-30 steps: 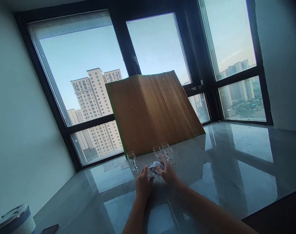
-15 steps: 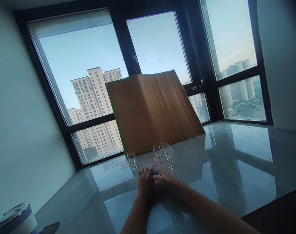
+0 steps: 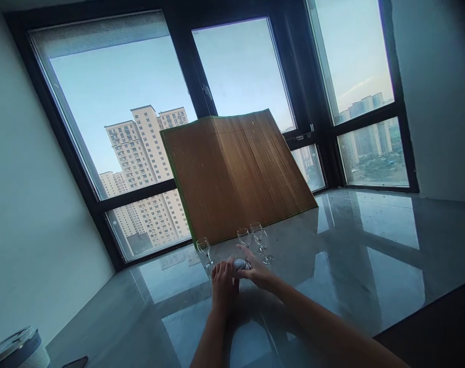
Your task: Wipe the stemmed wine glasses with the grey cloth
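Note:
Both hands meet low in the middle of the head view, close above the shiny grey sill. My left hand (image 3: 223, 276) is closed, its fingers curled over the left end of a small pale-grey, shiny bundle (image 3: 240, 264). From the other side my right hand (image 3: 257, 270) grips the bundle between thumb and fingers, with one finger pointing up and away. What the bundle is made of cannot be told. Just beyond the left hand stands a stemmed glass (image 3: 204, 247). Behind the right hand several more stemmed glasses (image 3: 260, 238) stand close together, partly covered by its fingers.
A brown slatted mat (image 3: 240, 179) with green edging leans against the dark window frame (image 3: 182, 56) behind the glasses. At the lower left are a lidded paper cup (image 3: 23, 347) and a dark flat phone-like object (image 3: 77, 362). The grey sill (image 3: 363, 245) reflects the windows.
The view has shifted slightly. The pale-grey bundle shows more clearly between the hands, and the right hand's fingers are less blurred. The glasses and mat stay in place.

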The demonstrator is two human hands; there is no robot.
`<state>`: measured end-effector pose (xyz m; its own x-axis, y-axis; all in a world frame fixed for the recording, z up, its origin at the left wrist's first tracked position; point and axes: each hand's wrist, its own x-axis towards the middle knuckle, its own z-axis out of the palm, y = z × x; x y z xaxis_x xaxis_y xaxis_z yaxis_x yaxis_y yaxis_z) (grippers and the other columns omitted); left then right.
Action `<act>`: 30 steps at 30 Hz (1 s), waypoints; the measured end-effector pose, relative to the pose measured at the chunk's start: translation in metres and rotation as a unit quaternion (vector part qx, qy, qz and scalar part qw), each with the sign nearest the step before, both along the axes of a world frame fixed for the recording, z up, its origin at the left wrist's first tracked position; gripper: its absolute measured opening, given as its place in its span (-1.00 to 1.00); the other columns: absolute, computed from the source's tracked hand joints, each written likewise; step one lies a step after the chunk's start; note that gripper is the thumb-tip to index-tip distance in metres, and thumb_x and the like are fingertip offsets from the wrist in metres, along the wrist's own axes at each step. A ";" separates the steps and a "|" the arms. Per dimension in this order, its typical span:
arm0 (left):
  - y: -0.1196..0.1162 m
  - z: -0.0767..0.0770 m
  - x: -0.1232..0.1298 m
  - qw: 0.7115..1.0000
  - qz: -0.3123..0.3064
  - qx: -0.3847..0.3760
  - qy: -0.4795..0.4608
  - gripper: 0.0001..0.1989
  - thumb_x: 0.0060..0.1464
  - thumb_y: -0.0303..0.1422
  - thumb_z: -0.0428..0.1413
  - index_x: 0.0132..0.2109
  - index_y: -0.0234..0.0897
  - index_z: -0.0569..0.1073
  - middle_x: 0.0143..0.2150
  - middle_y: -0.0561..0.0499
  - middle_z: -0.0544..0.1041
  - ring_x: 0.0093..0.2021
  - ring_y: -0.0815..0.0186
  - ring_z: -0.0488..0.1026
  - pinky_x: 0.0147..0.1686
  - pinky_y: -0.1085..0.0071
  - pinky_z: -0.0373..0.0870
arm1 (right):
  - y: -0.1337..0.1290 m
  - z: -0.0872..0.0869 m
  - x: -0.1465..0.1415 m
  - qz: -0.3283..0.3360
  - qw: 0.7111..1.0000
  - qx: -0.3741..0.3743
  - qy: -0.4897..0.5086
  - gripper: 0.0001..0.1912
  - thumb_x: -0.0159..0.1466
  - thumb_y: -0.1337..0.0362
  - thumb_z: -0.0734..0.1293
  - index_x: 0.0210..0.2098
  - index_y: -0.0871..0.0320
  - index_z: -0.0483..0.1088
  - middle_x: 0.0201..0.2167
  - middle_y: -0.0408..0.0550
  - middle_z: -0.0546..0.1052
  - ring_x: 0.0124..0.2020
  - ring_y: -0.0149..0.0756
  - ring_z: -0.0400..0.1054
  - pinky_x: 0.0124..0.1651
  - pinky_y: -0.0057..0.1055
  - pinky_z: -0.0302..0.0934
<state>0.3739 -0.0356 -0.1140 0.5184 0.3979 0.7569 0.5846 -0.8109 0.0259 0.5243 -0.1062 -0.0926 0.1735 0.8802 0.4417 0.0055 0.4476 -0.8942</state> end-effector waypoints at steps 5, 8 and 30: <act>0.005 -0.003 -0.004 1.000 -0.012 -0.024 -0.017 -0.54 0.14 -0.49 0.13 0.19 -0.20 0.35 0.01 -0.09 0.54 0.01 0.13 0.45 0.09 0.15 0.30 | -0.006 0.008 0.002 0.039 0.998 -0.038 0.033 -0.23 0.08 0.22 0.45 0.28 0.09 0.28 -0.31 -0.13 0.49 -0.40 -0.31 0.32 -0.34 -0.38 0.24; 0.008 -0.003 -0.004 0.999 -0.027 -0.030 -0.026 -0.55 0.17 -0.45 0.14 0.20 -0.22 0.34 0.04 -0.11 0.54 0.03 0.11 0.45 0.09 0.16 0.30 | -0.008 0.008 0.006 0.033 0.998 -0.028 0.040 -0.31 0.14 0.15 0.43 0.26 0.07 0.32 -0.27 -0.07 0.50 -0.38 -0.30 0.33 -0.36 -0.41 0.22; 0.015 -0.005 0.003 0.991 -0.048 -0.006 -0.121 -0.49 0.15 -0.42 0.19 0.25 -0.21 0.36 0.08 -0.17 0.57 0.04 0.08 0.52 0.03 0.14 0.39 | -0.009 0.020 -0.007 -0.064 0.996 0.055 0.026 -0.46 0.22 0.17 0.32 0.19 0.06 0.29 -0.32 -0.11 0.42 -0.35 -0.26 0.29 -0.25 -0.31 0.24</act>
<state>0.3773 -0.0211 -0.1190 0.3586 0.3648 0.8593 0.4795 -0.8617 0.1658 0.5170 -0.1151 -0.0729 0.3061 0.7959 0.5224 0.0238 0.5421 -0.8400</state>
